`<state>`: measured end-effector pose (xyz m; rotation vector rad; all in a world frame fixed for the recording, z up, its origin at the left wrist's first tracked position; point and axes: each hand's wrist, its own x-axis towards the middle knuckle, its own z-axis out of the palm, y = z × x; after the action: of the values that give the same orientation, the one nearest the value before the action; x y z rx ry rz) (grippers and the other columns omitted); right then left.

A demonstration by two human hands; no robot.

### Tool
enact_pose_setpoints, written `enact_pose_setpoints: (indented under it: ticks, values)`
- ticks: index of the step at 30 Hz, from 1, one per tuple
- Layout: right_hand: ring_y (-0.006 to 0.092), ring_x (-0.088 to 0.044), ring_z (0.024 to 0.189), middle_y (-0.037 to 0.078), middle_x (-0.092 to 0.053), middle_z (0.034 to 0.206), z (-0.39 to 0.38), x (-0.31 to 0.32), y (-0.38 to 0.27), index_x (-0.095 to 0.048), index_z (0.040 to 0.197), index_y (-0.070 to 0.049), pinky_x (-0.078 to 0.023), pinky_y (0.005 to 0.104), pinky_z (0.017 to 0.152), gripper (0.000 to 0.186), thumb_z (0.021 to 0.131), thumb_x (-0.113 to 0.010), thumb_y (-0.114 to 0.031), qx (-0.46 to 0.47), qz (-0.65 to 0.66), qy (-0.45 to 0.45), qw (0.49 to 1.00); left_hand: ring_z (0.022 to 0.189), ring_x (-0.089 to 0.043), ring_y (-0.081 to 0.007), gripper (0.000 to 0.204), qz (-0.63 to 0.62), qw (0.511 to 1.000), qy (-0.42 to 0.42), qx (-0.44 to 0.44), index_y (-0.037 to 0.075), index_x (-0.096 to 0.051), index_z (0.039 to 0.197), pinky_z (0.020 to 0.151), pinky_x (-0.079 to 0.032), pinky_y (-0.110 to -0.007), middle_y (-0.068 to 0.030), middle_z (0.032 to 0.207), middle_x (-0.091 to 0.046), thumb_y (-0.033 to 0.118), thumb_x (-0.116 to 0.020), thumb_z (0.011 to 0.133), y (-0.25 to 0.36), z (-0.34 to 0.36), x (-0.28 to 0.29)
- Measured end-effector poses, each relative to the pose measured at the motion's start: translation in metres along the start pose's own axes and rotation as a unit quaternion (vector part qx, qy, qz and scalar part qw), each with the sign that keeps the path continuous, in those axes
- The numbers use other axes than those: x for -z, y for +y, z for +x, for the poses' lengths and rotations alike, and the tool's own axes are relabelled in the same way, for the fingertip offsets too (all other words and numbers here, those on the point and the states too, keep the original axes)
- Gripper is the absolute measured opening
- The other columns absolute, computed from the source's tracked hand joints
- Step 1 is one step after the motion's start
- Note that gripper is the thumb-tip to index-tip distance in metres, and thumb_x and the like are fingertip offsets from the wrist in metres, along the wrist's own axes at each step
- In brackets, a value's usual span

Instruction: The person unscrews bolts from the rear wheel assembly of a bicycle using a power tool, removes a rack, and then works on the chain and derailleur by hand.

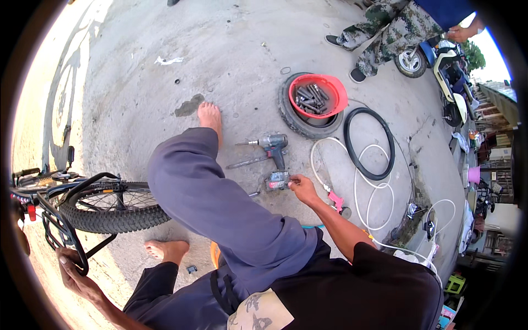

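My right hand (302,188) reaches out over the concrete and its fingers close on a small grey and red boxy part (278,180) lying on the ground. Just beyond it lies a cordless drill (272,146) with a bit in it, and a flat metal tool (247,161) beside that. My left hand (74,269) grips the black rear rack (58,223) of a bicycle at the lower left, next to its knobby tyre (113,215). My right leg in purple-grey trousers stretches forward, barefoot.
A red tub of metal sockets (318,96) sits inside a small tyre (308,124). A black inner tube (368,143), a white hose (363,187) and a pink fitting (335,201) lie to the right. Another person in camouflage trousers (385,30) stands by scooters (448,71) at the top right.
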<state>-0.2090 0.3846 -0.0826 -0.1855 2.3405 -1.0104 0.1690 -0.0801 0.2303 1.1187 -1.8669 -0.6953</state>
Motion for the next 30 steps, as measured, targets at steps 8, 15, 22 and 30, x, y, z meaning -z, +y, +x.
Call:
enact_pose_setpoints:
  ticks: [8,15,22,30]
  values:
    - [0.0249,-0.068,0.093,0.016,-0.070,0.101,0.072,0.034,-0.038,-0.064,0.114,0.000,-0.053,0.0354,0.084,0.031,0.086,-0.065,-0.013,0.040,0.045,0.101,0.993,0.069,-0.037,-0.0075,0.036,0.087,0.995,-0.031,0.036,0.004,-0.057,0.090,0.062,-0.031,-0.023,0.0024,0.075,-0.040,0.032,-0.042,0.105,-0.027,0.005,0.034]
    - [0.0243,-0.068,0.091,0.015,-0.069,0.101,0.151,0.074,-0.066,-0.065,0.111,0.000,-0.052,0.0350,0.082,0.028,0.085,-0.065,-0.010,0.087,-0.013,0.187,0.979,0.055,-0.041,-0.0142,0.042,0.116,0.991,0.036,-0.052,0.001,-0.057,0.072,0.053,-0.032,-0.028,-0.0042,0.061,-0.047,0.035,-0.057,0.097,0.013,-0.003,0.008]
    - [0.0364,-0.064,0.094,0.021,-0.065,0.101,0.221,0.084,-0.103,-0.068,0.106,-0.003,-0.050,0.0409,0.086,0.022,0.086,-0.063,-0.011,0.175,-0.068,0.225,0.956,0.051,-0.044,-0.0165,0.045,0.136,0.984,0.085,-0.070,0.001,-0.057,0.063,0.050,-0.035,-0.031,-0.0063,0.057,-0.050,0.033,-0.065,0.093,0.040,-0.007,-0.014]
    - [0.0379,-0.063,0.102,0.021,-0.065,0.109,0.286,0.125,-0.065,-0.061,0.120,-0.003,-0.048,0.0460,0.091,0.039,0.082,-0.062,-0.006,0.075,-0.235,0.325,0.913,0.081,-0.045,-0.0199,0.022,0.203,0.936,-0.177,-0.226,0.003,-0.056,0.088,0.077,-0.030,-0.035,-0.0082,0.079,-0.052,0.024,-0.057,0.090,0.005,-0.024,-0.358]
